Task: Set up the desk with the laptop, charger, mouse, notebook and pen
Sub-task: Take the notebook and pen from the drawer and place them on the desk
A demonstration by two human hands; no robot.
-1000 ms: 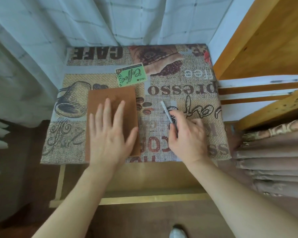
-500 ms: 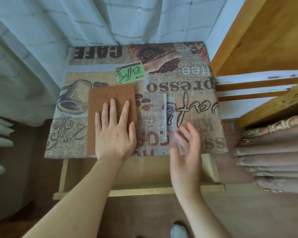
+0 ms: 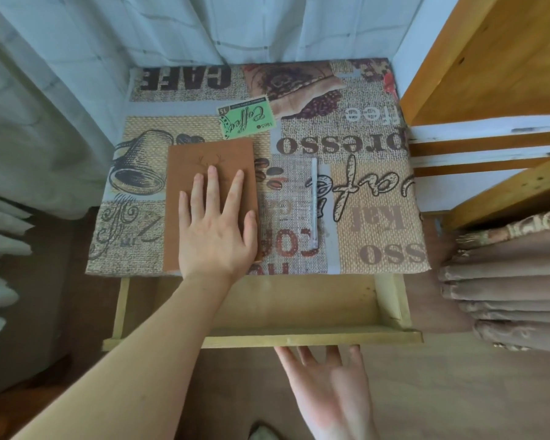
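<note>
Resting on the notebook [image 3: 210, 198], left hand [image 3: 215, 230] (tablecloth [image 3: 378, 223] reads "CAFE").

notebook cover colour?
Plain brown notebook with a faint embossed antler mark near its top, seen in the head view.

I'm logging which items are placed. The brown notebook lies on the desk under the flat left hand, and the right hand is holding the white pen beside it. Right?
Not quite. The head view shows the white pen lying free on the desk, right of the brown notebook. The right hand is open and empty, at the open drawer's front edge. The left hand does lie flat on the notebook.
</note>
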